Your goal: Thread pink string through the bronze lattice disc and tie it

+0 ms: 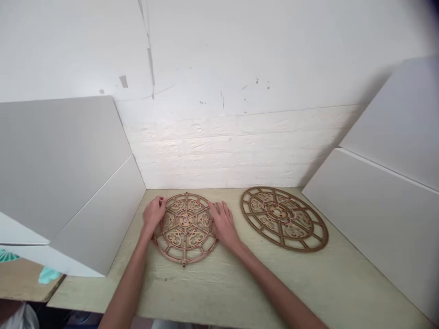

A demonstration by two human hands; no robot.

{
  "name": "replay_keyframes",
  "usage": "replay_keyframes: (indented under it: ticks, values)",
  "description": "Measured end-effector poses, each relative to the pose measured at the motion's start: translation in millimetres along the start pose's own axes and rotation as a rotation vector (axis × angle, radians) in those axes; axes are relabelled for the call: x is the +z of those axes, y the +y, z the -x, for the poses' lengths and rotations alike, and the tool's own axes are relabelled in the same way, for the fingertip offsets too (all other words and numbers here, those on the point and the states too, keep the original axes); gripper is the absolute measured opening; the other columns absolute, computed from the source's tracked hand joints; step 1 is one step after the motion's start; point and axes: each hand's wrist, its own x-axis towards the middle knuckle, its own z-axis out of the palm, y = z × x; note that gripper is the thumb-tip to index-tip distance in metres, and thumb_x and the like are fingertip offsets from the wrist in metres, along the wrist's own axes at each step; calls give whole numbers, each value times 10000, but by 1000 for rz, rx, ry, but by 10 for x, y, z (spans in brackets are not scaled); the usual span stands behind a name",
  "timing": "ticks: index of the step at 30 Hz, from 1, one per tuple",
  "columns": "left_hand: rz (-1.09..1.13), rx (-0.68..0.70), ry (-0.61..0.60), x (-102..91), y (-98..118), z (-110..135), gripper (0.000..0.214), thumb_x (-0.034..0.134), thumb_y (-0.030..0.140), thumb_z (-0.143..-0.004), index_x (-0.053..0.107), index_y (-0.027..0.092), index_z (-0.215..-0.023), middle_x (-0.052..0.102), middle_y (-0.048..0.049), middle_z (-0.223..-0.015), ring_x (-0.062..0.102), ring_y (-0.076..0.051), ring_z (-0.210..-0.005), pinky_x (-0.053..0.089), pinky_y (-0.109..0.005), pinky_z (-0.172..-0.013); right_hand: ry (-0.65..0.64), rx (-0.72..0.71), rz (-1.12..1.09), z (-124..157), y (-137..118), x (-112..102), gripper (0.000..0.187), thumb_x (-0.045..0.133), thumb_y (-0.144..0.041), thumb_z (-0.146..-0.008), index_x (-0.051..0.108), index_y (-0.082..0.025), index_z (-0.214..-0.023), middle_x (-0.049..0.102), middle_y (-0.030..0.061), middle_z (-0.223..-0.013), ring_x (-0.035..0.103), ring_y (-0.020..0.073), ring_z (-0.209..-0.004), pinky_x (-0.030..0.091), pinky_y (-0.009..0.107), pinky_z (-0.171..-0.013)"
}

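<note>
A round copper-coloured openwork disc lies flat on the pale wooden tabletop. My left hand rests on its left rim with the fingers curled over the edge. My right hand lies on its right rim, fingers stretched out and slightly spread. A second, larger and darker brown openwork disc lies flat to the right, apart from both hands.
White panels stand along the left side and more white panels along the right. A white brick-patterned wall closes the back. A teal object shows at the lower left, below the tabletop.
</note>
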Motion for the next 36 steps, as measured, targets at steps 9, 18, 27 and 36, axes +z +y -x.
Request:
replay_keyframes:
  ticks: [9, 18, 27, 36]
  values:
    - [197, 168, -34, 256, 127, 114, 356, 430, 432, -997, 652, 198, -1146, 676, -74, -1180, 604, -234, -1107, 441, -345, -973, 44, -70, -163, -66, 456, -177, 678, 361, 34, -758, 523, -150, -1390, 565, 145, -1286, 487, 242, -1258, 456, 408, -1081]
    - [646, 76, -124, 190, 116, 58, 500, 371, 501, -996, 534, 134, -1294, 596, -162, -1339, 629, -216, -1183, 487, -358, -1050, 95, 190, -789, -103, 573, -128, 482, 466, -232, -902, 540, -196, -1377, 544, 114, -1421, 483, 235, -1346, 322, 475, -1197]
    - [1169, -205, -109, 91, 337, 78, 302, 606, 420, -913, 632, 182, -1097, 577, -81, -1382, 568, -240, -1277, 308, -457, -1234, 105, 270, -794, -181, 492, -289, 544, 499, -542, -933, 569, -180, -1334, 582, 131, -1370, 555, 239, -1263, 411, 426, -1130]
    - [1052, -41, -83, 197, 272, 49, 835, 727, 818, -567, 632, 193, -1112, 539, -108, -1417, 454, -322, -1376, 296, -484, -1227, 104, 168, -508, -204, 520, -522, 555, 401, -523, -992, 526, -166, -1398, 571, 133, -1397, 545, 227, -1288, 430, 402, -1107]
